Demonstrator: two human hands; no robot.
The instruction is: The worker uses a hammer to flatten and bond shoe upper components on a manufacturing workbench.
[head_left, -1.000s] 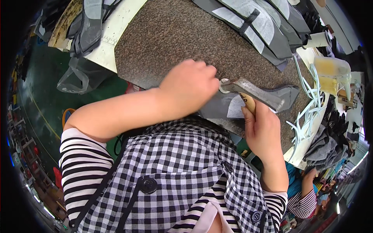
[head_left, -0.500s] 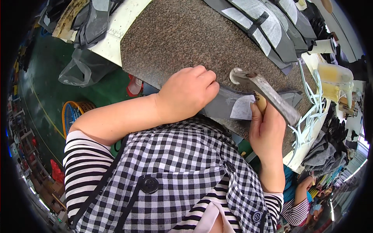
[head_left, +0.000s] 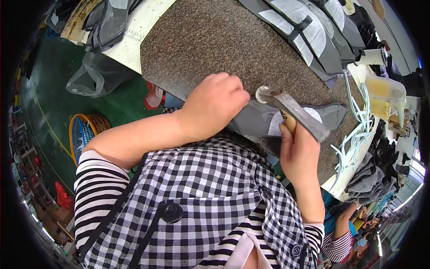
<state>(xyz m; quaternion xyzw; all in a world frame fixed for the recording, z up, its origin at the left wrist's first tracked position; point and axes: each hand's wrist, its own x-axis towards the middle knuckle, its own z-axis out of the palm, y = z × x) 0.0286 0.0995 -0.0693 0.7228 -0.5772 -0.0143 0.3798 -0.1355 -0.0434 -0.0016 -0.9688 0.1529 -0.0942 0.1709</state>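
Observation:
My right hand (head_left: pixel 301 151) is wrapped round the wooden handle of a hammer (head_left: pixel 300 117). The hammer's worn metal head slants over a curved dark grey sheet piece (head_left: pixel 251 119) with pale patches. Its round striking face is beside the piece's upper edge, near my left fingers; whether it touches is hard to tell. My left hand (head_left: pixel 215 106) is closed at the left part of this piece, knuckles up, its curled fingers at the upper edge. The fingertips are hidden beneath the hand. The piece lies along the near edge of a speckled brown board (head_left: pixel 201 45).
More dark grey pieces with white patches (head_left: pixel 309 33) lie at the far right, others (head_left: pixel 109 27) at the far left. Pale strips (head_left: pixel 351 143), a thread spool (head_left: pixel 374 57) and a yellowish clear container (head_left: pixel 385 96) are on the right. An orange-rimmed basket (head_left: pixel 83 134) stands on the green floor.
My right hand and the hammer have moved left and slightly down, closer to my left fingers. More of the grey piece shows right of the hammer. My left hand has barely shifted.

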